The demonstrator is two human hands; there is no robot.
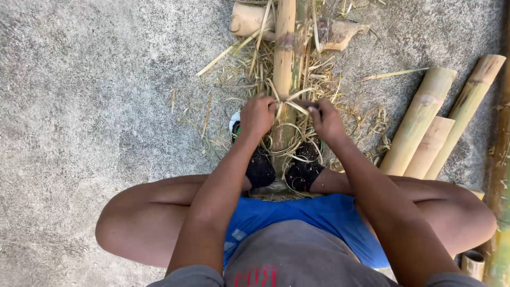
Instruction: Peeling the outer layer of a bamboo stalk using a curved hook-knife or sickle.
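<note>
Rough grey concrete floor [79,106] spreads out under a squatting person, littered with pale shavings [249,69]. A long bamboo pole [284,58] runs straight away between the knees, its near end pinned by both feet. Over it, the left hand [257,115] and right hand [326,120] are each clenched on a thin bamboo strip [295,101] that crosses the pole, pulling it from either side. Done well, I'd judge, this wants even tension from both hands and the pole kept steady underfoot. Off to the right lie several cut bamboo sections [425,127], side by side. No packages or signs show; only red lettering on the grey shirt [297,260].
</note>
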